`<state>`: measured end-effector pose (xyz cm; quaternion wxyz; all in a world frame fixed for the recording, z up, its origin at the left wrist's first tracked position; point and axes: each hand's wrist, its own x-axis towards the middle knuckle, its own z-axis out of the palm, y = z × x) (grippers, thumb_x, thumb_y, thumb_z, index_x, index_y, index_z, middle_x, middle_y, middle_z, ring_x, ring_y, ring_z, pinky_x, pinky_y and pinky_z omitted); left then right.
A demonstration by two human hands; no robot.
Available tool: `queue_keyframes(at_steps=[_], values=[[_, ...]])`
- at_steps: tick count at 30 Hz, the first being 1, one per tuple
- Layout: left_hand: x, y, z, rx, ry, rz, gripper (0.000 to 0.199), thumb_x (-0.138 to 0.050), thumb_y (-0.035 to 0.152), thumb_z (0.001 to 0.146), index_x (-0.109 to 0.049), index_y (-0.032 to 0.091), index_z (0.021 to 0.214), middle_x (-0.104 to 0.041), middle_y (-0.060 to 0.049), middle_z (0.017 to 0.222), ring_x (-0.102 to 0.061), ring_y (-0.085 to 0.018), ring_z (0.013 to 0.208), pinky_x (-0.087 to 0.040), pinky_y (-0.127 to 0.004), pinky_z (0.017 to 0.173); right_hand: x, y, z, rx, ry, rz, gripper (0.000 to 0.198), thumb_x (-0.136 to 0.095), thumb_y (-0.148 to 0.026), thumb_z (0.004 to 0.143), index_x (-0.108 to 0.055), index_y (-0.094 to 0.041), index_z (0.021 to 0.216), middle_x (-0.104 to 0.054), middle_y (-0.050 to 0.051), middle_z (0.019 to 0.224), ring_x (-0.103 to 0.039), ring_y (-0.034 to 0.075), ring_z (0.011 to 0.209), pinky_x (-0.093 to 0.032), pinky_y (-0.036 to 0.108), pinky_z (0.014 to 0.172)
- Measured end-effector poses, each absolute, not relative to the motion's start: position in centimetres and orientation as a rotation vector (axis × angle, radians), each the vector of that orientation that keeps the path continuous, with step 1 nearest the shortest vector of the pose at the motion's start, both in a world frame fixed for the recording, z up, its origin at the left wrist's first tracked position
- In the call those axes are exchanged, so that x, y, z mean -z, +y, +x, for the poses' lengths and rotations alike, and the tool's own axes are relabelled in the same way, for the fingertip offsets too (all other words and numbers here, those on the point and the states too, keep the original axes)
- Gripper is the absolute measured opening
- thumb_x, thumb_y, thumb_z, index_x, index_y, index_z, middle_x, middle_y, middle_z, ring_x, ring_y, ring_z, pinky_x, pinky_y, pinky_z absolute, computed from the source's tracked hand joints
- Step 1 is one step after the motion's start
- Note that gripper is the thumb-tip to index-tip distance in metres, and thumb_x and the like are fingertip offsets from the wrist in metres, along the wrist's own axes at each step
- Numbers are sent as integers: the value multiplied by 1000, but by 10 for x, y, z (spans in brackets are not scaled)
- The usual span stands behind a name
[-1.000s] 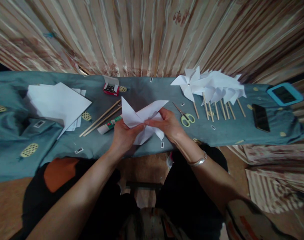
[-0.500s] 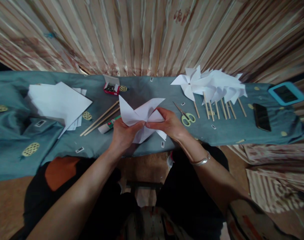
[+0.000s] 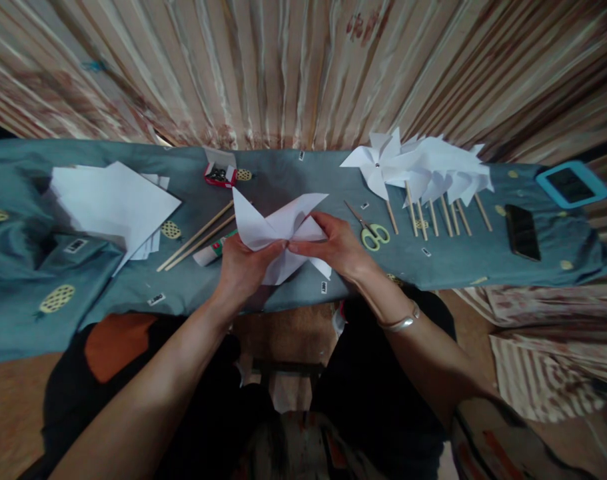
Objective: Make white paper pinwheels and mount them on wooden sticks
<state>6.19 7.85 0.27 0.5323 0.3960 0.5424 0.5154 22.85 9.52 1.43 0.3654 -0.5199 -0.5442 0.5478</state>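
A white paper pinwheel (image 3: 286,220) with folded blades is held between both hands above the near edge of the table. My left hand (image 3: 243,267) grips its left side, the thumb pressed at the centre. From the right, my right hand (image 3: 338,247) pinches it, with its thumb meeting the left one at the centre. My fingers behind the paper are hidden. Just left of the pinwheel lie a glue stick (image 3: 210,251) and two thin wooden sticks (image 3: 196,233). Right of my right hand rest scissors (image 3: 373,233) with light green handles.
Finished pinwheels on sticks (image 3: 418,167) lie in a row at the back right. A phone (image 3: 523,232) and a blue-framed device (image 3: 573,185) are farther right. A paper stack (image 3: 113,207) lies left, near a small red box (image 3: 220,175) of metal pieces. A curtain (image 3: 263,73) hangs behind.
Both hands keep hold of the pinwheel, thumbs still at its centre. The view has shifted very slightly; nothing on the table was picked up or put down.
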Motion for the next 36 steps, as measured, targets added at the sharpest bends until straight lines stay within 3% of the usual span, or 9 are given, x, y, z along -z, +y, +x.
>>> queue_keyframes(at_steps=[6, 11, 22, 36], values=[[0, 77, 62, -1204, 1308, 953, 32, -84, 28, 53, -75, 15, 80, -78, -9, 85, -72, -26, 78, -60, -36, 73, -6, 95, 227, -1429, -1280, -1263, 39, -85, -32, 58, -63, -20, 88, -69, -1, 82, -64, 17, 75, -54, 30, 67], [3, 76, 62, -1187, 1333, 940, 39, -87, 35, 51, -75, 13, 82, -78, -10, 87, -72, -28, 81, -59, -38, 75, 0, 95, 227, -1352, -1323, -1245, 43, -83, -38, 62, -62, -21, 94, -72, 2, 90, -68, 21, 82, -56, 34, 71], [3, 73, 59, -1164, 1305, 897, 31, -86, 29, 55, -76, 16, 82, -78, -8, 85, -72, -26, 80, -59, -38, 76, 4, 93, 225, -1352, -1300, -1252, 44, -83, -34, 61, -62, -20, 98, -73, 2, 91, -69, 22, 83, -57, 37, 74], [16, 76, 60, -1180, 1185, 915, 38, -87, 33, 57, -76, 14, 88, -79, -8, 92, -73, -27, 85, -58, -41, 85, 1, 88, 220, -1031, -1446, -1386, 44, -75, -24, 70, -62, -20, 111, -77, 3, 103, -73, 23, 90, -58, 37, 81]])
